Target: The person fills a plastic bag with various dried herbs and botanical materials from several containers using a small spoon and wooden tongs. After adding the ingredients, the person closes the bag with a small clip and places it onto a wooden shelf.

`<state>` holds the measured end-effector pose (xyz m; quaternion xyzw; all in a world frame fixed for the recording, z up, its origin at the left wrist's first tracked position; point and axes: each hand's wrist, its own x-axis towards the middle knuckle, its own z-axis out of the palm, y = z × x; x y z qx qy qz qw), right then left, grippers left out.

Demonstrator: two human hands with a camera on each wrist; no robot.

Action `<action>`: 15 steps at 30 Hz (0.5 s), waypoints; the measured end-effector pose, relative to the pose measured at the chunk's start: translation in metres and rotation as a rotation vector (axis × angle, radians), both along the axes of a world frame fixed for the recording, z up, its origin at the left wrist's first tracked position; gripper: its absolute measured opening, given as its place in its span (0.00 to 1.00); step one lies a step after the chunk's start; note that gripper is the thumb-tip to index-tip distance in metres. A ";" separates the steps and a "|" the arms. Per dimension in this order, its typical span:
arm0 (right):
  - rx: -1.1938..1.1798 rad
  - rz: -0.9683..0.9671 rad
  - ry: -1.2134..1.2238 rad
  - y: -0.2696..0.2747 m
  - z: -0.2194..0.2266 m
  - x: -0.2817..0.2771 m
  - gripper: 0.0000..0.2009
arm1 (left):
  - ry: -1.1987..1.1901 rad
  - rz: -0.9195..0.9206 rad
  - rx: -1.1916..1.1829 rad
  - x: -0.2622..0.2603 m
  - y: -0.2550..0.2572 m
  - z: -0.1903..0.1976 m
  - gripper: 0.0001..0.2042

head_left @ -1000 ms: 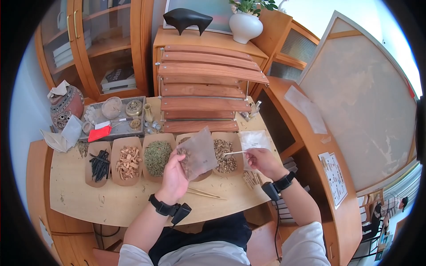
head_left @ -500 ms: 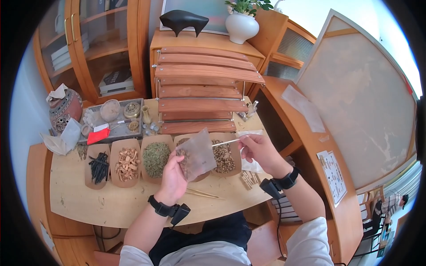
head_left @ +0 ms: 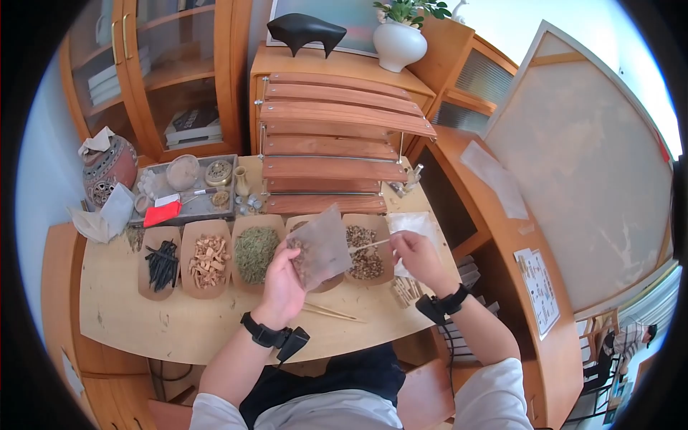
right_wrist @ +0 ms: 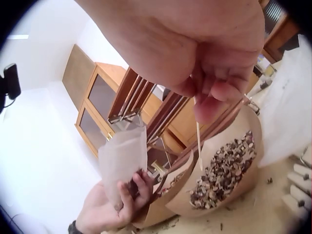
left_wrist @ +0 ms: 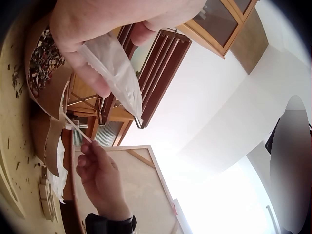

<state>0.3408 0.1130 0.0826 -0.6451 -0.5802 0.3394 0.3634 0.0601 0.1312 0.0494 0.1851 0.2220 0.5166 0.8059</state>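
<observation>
My left hand point(head_left: 283, 285) grips a translucent pouch point(head_left: 324, 247) from below, thumb on its near face. Brownish dried bits show through the pouch's lower part. Between thumb and fingertips, my right hand point(head_left: 419, 258) pinches a thin pale stick point(head_left: 369, 246). The stick slants down leftward, its far end close to the pouch's right edge in the head view. In the right wrist view that end is over the rightmost paper tray point(right_wrist: 239, 122), just above chopped dried pieces point(right_wrist: 229, 165). The pouch partly hides another tray behind it.
To the left stand paper trays of green dried herb point(head_left: 254, 254), tan chips point(head_left: 208, 261) and black strips point(head_left: 162, 265). Two long thin sticks point(head_left: 330, 312) lie in front. A white bag point(head_left: 412, 226) and short wooden pieces point(head_left: 406, 290) are at right. A tiered wooden rack point(head_left: 330, 168) stands behind.
My right hand brought the stick left and up to the pouch's edge, then lowered it slightly with its tip tilted down. The left hand keeps the pouch almost still.
</observation>
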 end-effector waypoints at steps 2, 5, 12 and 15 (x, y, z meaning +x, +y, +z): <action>0.032 0.054 -0.131 -0.002 -0.007 -0.006 0.13 | 0.001 -0.006 0.001 0.000 0.000 0.000 0.22; 0.099 -0.027 -0.113 0.001 -0.006 -0.001 0.13 | 0.004 -0.011 0.005 -0.001 0.000 0.000 0.22; 0.117 -0.100 -0.088 0.023 -0.013 0.039 0.14 | 0.026 -0.016 0.018 -0.001 -0.002 0.003 0.24; 0.059 -0.029 -0.057 0.019 -0.020 0.043 0.14 | 0.026 -0.018 0.014 -0.001 -0.002 0.004 0.24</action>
